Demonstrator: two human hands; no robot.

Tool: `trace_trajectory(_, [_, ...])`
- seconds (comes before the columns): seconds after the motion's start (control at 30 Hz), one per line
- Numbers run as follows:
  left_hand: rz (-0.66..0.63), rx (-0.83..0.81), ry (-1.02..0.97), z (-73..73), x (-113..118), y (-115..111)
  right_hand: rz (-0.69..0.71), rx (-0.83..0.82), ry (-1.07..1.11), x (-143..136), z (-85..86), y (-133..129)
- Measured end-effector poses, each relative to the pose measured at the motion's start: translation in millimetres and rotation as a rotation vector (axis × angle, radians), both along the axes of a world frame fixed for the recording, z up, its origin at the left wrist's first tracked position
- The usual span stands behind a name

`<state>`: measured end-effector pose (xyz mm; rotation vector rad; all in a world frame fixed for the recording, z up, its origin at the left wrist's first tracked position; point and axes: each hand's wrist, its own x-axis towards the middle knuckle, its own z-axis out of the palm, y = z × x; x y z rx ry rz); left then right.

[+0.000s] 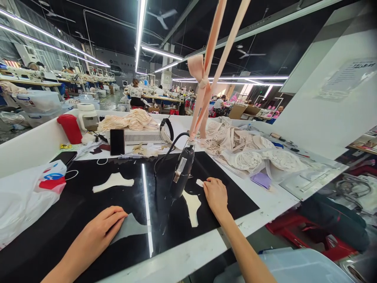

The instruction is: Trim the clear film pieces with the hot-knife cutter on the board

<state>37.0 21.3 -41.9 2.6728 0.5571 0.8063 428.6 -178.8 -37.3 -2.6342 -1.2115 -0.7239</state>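
Rows of work tables fill the strip-lit workshop [165, 96] beyond a black sheet [79, 202], over which a dark corded tool [182, 173] hangs. The left hand [103, 224], fingers together, rests on a grey piece [131, 230]; the right hand [216, 194], fingers bent, meets a small white piece [200, 182]. I cannot tell whether either grips. Light, flat pressure should avoid creasing.

I feel for texture with my eyes: beneath my left hand [101, 230], the grey piece [129, 228] looks like thin, sheer cloth, while the cream pieces [193, 206] look matt. My black sheet [118, 202] is smooth, glossy enough to mirror light. The tool [178, 184] has a dark body with a shiny plate [180, 166]; the strap [204, 83] is cloth, the bag [26, 200] thin, crinkled plastic.
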Motion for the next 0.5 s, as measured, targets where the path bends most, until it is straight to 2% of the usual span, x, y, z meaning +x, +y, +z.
trace_trajectory(0.2, [-0.014,-0.002,-0.001,5.4,2,-2,-0.027,-0.014,0.036,-3,7.5,-1])
trace_trajectory(0.5, [-0.014,-0.007,0.004,2.5,0,-1,-0.02,0.084,0.133,-2,10.5,-8])
